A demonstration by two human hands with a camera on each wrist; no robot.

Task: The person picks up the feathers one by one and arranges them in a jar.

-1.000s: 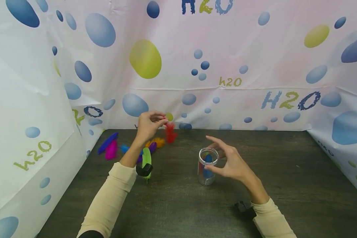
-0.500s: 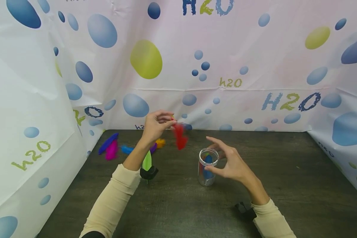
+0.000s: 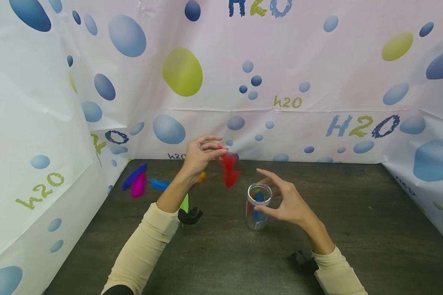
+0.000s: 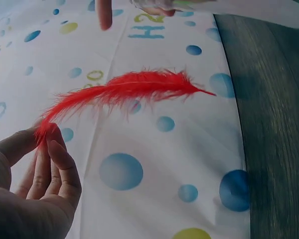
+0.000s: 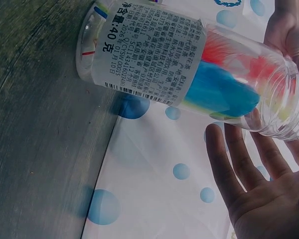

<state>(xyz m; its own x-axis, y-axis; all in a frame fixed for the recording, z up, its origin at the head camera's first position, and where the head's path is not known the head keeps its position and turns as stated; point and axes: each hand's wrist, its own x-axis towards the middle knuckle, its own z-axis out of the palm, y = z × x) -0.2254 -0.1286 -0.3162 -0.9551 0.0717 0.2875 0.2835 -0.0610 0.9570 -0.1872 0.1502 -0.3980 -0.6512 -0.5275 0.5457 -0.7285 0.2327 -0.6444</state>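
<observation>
My left hand (image 3: pixel 199 156) pinches a fluffy red feather (image 4: pixel 139 85) at its soft tip, between thumb and fingers. In the head view the feather hangs blurred above the table, left of the jar. A clear plastic jar (image 3: pixel 256 220) without a lid stands upright on the table. Inside it are feathers, among them a blue feather (image 5: pixel 222 89) and some red and green ones. My right hand (image 3: pixel 289 201) is spread around the jar's upper right side, thumb in front and fingers behind. In the right wrist view its fingers (image 5: pixel 239 159) are straight beside the jar's neck.
On the dark wooden table (image 3: pixel 221 262), left of the jar, lie a dark blue feather (image 3: pixel 134 176), a magenta feather (image 3: pixel 138 185) and a light blue feather (image 3: pixel 159 184). A green feather (image 3: pixel 185 203) and an orange feather (image 3: pixel 201 177) are partly hidden by the left arm. A printed backdrop (image 3: pixel 221 82) stands behind.
My left hand has moved right with the red feather, away from the other feathers and closer to the jar. The right hand and the jar have stayed in place.
</observation>
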